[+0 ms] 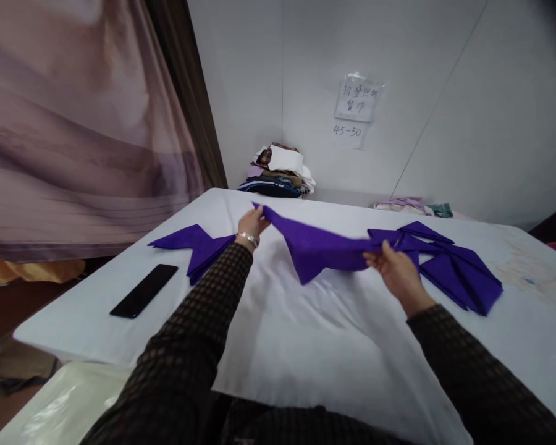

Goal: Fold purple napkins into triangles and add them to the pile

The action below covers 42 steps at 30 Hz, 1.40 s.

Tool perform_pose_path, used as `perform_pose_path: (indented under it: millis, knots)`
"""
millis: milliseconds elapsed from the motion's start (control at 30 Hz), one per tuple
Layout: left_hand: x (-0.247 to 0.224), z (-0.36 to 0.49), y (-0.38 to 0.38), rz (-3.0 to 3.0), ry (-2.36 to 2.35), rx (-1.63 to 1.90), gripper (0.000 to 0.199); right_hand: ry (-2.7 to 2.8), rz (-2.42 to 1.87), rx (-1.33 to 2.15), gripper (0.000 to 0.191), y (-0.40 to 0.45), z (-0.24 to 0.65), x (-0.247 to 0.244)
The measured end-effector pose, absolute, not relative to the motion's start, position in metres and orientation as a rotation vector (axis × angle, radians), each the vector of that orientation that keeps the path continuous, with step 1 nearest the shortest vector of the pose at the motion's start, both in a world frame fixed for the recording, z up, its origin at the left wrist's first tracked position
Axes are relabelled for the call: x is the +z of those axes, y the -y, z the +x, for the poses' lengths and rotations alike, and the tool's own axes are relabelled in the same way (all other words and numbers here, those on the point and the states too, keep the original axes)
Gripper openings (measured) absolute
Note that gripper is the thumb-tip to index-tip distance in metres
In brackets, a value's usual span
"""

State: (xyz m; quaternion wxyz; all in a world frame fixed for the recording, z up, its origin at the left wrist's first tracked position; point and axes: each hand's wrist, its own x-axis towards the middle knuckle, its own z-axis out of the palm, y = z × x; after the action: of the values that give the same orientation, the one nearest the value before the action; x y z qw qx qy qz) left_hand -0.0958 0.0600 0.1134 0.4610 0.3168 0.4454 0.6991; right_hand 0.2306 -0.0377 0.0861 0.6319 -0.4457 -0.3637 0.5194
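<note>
A purple cloth [322, 247] hangs stretched between my two hands above the white-covered table [306, 346]. My left hand [252, 225], with a bracelet at the wrist, pinches its upper left corner. At the cloth's right end, my right hand [396, 269] grips the edge between thumb and fingers. Folded purple cloths [463, 272] lie overlapping just beyond and to the right of my right hand. More folded purple cloth [201, 247] rests on the table to the left, partly behind my left wrist.
A black phone [144, 290] lies on the table's left side. Piled fabrics [278, 173] stand by the wall at the back, with more cloths [412, 206] farther right. A curtain [83, 123] hangs at left. Clear plastic [74, 402] is at the lower left.
</note>
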Motion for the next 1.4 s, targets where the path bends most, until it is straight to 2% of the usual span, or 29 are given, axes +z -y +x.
perform_pose_path:
  millis: [100, 200, 267, 400, 533, 700, 833, 967, 1067, 1133, 1267, 1400]
  knots:
    - [0.165, -0.102, -0.060, 0.841, -1.011, 1.787, 0.026, 0.873, -0.897, 1.067, 0.030, 0.019, 0.241, 0.124]
    - [0.178, -0.113, -0.032, 0.891, -1.038, 1.785, 0.023, 0.931, -0.923, 1.102, 0.028, 0.038, 0.245, 0.128]
    - [0.163, -0.122, -0.007, 0.884, -1.094, 1.710, 0.022, 0.966, -0.993, 1.162, 0.029, 0.059, 0.247, 0.114]
    - [0.103, -0.137, 0.047, 0.713, -1.277, 1.502, 0.027, 0.896, -1.196, 1.263, 0.032, 0.101, 0.258, 0.070]
    - [0.047, -0.145, 0.100, 0.521, -1.340, 1.239, 0.025, 0.788, -1.310, 1.365, 0.024, 0.138, 0.271, 0.035]
    - [0.025, -0.143, 0.125, 0.468, -1.285, 1.083, 0.022, 0.868, -1.366, 1.489, 0.021, 0.155, 0.277, 0.018]
    - [0.067, -0.133, 0.071, 0.523, -1.277, 1.108, 0.018, 0.942, -1.305, 1.581, 0.022, 0.104, 0.274, 0.052]
    - [0.151, -0.123, 0.012, 0.835, -1.104, 1.554, 0.016, 0.933, -0.939, 1.154, 0.020, 0.044, 0.274, 0.129]
    - [0.197, -0.121, 0.016, 1.100, -0.905, 1.808, 0.024, 1.003, -0.707, 0.978, 0.021, 0.041, 0.275, 0.172]
    - [0.202, -0.124, 0.037, 1.154, -0.943, 1.821, 0.026, 1.060, -0.752, 0.997, 0.024, 0.057, 0.276, 0.175]
    - [0.164, -0.137, 0.084, 1.036, -1.140, 1.592, 0.031, 1.040, -1.050, 1.126, 0.030, 0.094, 0.286, 0.136]
    - [0.110, -0.150, 0.118, 0.876, -1.298, 1.420, 0.033, 0.938, -1.213, 1.273, 0.028, 0.119, 0.296, 0.091]
